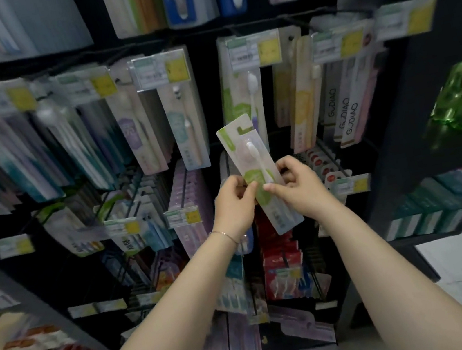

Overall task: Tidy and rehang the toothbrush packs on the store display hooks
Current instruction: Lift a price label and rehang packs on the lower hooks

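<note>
From the head view, I have one green toothbrush pack [256, 170] off its hook, my left hand [235, 201] and right hand [296, 187] both pinching its lower half, tilted. Its matching green row [243, 93] hangs just above; rehanging is left. Price tags [254, 50] crowd the hook ends.

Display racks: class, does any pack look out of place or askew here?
Yes. One green pack is off its hook, tilted and held between the left hand and right hand. Matching green packs hang straight behind it.
</note>
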`<action>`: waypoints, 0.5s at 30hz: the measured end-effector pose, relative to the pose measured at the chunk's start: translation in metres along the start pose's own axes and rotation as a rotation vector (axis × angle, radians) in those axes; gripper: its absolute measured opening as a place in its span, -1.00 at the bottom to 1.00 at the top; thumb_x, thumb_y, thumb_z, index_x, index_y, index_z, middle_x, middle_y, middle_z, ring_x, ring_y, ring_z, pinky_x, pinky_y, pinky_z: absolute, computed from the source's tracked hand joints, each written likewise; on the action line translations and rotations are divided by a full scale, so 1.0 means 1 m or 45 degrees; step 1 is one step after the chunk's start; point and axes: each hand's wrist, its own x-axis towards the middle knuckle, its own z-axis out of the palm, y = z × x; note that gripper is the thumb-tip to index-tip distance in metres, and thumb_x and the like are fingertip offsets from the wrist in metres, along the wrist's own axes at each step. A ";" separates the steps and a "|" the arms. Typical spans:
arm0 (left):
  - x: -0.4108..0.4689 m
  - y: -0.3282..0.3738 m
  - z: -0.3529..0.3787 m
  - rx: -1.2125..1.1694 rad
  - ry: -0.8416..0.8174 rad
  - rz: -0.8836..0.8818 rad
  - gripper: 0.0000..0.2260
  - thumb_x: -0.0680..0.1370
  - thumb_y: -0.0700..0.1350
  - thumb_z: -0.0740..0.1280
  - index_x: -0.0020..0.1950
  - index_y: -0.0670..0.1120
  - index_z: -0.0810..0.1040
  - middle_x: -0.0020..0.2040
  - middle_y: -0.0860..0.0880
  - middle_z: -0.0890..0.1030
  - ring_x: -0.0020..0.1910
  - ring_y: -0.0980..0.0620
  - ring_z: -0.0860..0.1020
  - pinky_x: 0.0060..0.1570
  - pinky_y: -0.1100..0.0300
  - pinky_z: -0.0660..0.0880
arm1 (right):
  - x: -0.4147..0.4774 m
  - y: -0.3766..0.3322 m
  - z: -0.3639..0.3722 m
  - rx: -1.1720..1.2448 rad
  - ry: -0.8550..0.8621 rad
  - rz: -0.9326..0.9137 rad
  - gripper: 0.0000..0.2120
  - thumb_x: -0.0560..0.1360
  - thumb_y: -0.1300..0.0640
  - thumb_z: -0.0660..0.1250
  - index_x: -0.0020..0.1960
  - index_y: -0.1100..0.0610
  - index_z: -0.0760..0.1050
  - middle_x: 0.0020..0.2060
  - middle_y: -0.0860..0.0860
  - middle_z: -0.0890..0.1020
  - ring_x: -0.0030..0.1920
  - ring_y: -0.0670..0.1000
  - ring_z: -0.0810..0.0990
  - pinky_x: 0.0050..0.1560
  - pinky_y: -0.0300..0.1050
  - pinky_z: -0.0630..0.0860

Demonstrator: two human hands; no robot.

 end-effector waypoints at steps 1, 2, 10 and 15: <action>0.006 0.003 -0.001 0.005 0.011 0.012 -0.91 0.59 -0.08 0.31 -0.11 -0.02 0.51 -0.10 -0.07 0.65 -0.08 -0.04 0.64 0.01 -0.09 0.59 | 0.005 -0.004 -0.001 0.006 0.003 -0.017 -0.78 0.45 0.07 0.44 -0.04 0.10 0.43 -0.16 0.00 0.64 -0.12 0.10 0.64 -0.10 0.04 0.58; 0.011 0.006 -0.002 -0.001 0.020 0.026 -0.92 0.58 -0.07 0.31 -0.10 -0.03 0.52 -0.10 -0.06 0.65 -0.09 -0.02 0.64 0.00 -0.09 0.59 | 0.011 -0.007 -0.003 0.009 0.006 -0.031 -0.78 0.45 0.04 0.43 -0.04 0.10 0.44 -0.16 0.00 0.64 -0.14 0.09 0.64 -0.12 0.04 0.57; 0.051 0.033 -0.006 -0.138 0.009 0.093 -0.95 0.60 -0.11 0.29 -0.05 -0.03 0.53 -0.04 -0.06 0.66 -0.03 0.01 0.65 0.02 0.03 0.61 | 0.054 -0.033 -0.011 -0.057 0.065 -0.084 -0.80 0.49 -0.07 0.37 -0.01 0.03 0.47 -0.21 -0.01 0.62 -0.27 0.01 0.59 -0.28 -0.08 0.50; 0.073 0.047 -0.007 -0.172 0.007 0.131 -0.95 0.60 -0.13 0.28 0.00 -0.07 0.53 0.00 -0.11 0.65 0.00 -0.02 0.63 0.08 0.00 0.58 | 0.072 -0.045 -0.017 -0.014 0.137 -0.156 -0.81 0.52 -0.03 0.34 0.04 0.06 0.50 -0.21 -0.04 0.58 -0.31 -0.13 0.51 -0.33 -0.26 0.38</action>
